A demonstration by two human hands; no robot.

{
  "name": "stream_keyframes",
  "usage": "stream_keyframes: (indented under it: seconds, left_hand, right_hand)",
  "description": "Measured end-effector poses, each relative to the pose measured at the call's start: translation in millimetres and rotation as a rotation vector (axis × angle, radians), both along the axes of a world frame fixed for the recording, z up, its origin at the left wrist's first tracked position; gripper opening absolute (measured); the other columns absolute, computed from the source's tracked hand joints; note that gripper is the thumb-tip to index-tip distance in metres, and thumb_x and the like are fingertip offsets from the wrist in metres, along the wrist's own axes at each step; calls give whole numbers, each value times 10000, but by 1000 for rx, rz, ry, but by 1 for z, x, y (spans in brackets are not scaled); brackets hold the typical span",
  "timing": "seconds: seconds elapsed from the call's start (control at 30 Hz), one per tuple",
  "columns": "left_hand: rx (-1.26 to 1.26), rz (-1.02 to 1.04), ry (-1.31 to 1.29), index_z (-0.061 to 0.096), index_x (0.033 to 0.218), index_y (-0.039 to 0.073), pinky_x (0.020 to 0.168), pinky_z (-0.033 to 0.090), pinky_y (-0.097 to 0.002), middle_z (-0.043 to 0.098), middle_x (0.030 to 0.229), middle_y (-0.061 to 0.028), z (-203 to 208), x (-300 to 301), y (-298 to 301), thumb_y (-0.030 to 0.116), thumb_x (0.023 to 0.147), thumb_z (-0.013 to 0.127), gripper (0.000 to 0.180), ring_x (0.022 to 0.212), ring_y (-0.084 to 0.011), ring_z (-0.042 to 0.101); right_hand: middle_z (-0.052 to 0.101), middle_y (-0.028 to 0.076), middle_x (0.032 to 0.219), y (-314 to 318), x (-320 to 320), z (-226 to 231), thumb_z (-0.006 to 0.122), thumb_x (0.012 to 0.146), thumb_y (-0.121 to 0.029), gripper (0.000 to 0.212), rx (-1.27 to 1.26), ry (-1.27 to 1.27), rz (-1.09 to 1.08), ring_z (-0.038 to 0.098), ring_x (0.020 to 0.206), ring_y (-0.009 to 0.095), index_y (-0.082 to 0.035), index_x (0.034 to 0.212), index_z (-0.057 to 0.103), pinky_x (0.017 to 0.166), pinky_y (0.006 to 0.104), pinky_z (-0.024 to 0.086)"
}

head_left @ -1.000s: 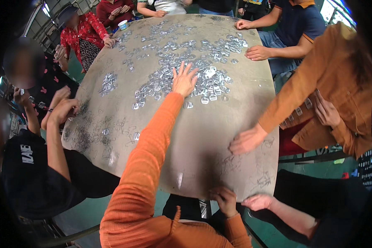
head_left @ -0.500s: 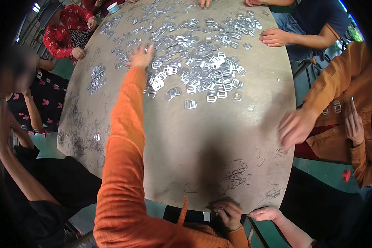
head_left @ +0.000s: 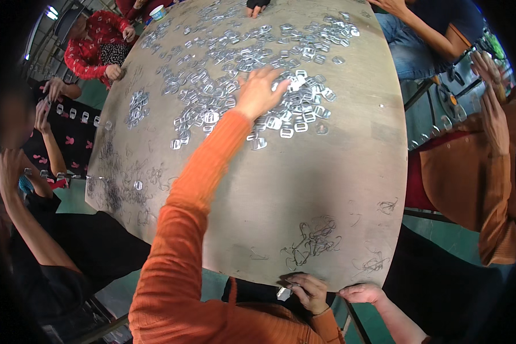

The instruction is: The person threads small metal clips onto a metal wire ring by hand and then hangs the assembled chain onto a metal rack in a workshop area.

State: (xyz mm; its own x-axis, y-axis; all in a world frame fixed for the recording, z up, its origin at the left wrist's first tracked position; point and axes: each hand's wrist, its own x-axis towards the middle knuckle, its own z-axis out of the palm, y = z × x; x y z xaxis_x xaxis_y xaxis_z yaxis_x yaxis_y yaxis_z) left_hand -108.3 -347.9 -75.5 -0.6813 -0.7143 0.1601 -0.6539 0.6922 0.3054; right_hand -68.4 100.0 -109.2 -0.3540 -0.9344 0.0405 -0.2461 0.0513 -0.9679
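Note:
My left hand (head_left: 261, 94) reaches in an orange sleeve to the heap of silver metal buckles (head_left: 304, 117). Its fingers are stretched out and apart, lying over the buckles. At the near table edge, my right hand (head_left: 309, 291) has its fingers curled in a pinch. A small shiny metal piece (head_left: 284, 293), which looks like a buckle, shows at its fingertips, partly hidden. More loose buckles (head_left: 206, 94) spread to the left and far side of my left hand.
Thin dark wire hooks (head_left: 312, 243) lie on the brown table (head_left: 258, 212) near me. A small buckle pile (head_left: 137, 108) sits at the left, a tub (head_left: 157, 12) at the far edge. Co-workers sit around; one person's hand (head_left: 362, 293) rests beside my right hand.
My left hand has moved right and slightly nearer, onto the heap; some buckles now lie farther left. The co-worker's hand at the right has left the table. A metal piece now shows by my right hand.

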Motion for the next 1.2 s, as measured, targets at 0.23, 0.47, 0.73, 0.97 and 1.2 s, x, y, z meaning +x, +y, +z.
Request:
stream_keyframes:
  seconds: [0.23,0.47,0.73,0.97,1.2]
  left_hand:
    - [-132,-4,-89,451,1301,313,964,111,-731,313,1434,-42,-55,-33,2,468,877,448,452,1345,-298,222]
    - [20,-141,-32,482,1282,220,1052,173,-571,353,1409,-68,-33,115,51,323,909,450,388,1330,-314,261]
    - [-83,-138,119,500,1277,225,1068,151,-556,350,1416,-58,-41,120,66,309,894,473,392,1356,-293,207]
    - [-16,183,-206,373,1354,331,1019,30,-673,275,1461,1,-58,92,-15,507,907,331,482,1382,-250,124]
    - [-46,731,-86,326,1384,275,966,72,-732,227,1478,-54,-68,137,-90,544,875,374,578,1359,-387,112]
  right_hand:
    - [661,61,883,1,-5,-1,664,764,-94,149,27,-82,27,651,756,198,-53,908,665,645,277,515]
    - [660,64,876,6,-1,-1,664,771,-108,129,-8,-88,40,650,744,205,-56,890,663,639,282,510]
    - [652,111,864,9,5,-6,638,787,-65,133,-62,-93,41,639,757,224,-9,905,656,654,290,499]
    - [643,111,853,6,10,3,638,780,-50,117,-16,60,-116,627,760,219,2,883,659,653,285,486]
    - [635,89,876,16,14,-9,634,800,-68,117,91,-21,-190,614,772,201,-13,901,655,653,280,478]
